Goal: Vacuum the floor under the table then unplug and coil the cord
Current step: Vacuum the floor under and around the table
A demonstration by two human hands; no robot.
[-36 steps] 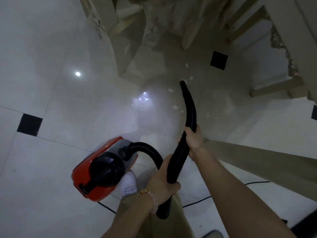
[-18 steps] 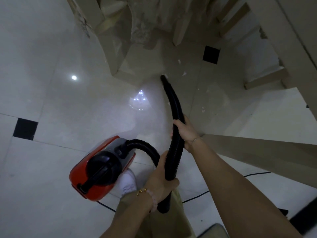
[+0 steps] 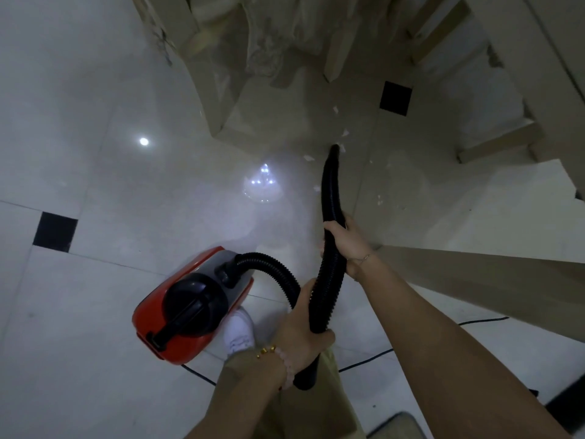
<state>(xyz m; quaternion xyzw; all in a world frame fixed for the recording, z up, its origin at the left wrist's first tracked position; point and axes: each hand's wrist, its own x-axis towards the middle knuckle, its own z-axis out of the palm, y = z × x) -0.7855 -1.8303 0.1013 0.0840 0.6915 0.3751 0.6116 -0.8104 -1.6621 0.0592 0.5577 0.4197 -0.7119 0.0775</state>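
A red and black vacuum cleaner [image 3: 193, 305] sits on the white tiled floor at lower left. Its black ribbed hose [image 3: 330, 198] arcs from the body up through both hands. My left hand [image 3: 304, 331] grips the hose low down, near my knee. My right hand [image 3: 346, 240] grips it higher up. The nozzle tip [image 3: 334, 149] points at the floor by small white paper scraps [image 3: 344, 133] near the table's carved base [image 3: 266, 55]. A thin black cord [image 3: 364, 362] runs across the floor behind my arms.
Pale wooden chair legs [image 3: 497, 144] and rungs stand at upper right, and a table edge [image 3: 493, 280] juts in from the right. Black inset tiles [image 3: 395, 98] mark the floor. My white shoe [image 3: 239, 332] is beside the vacuum.
The nozzle swung left and then back right toward the scraps. Both hands kept their grip on the hose. The vacuum body stayed put.
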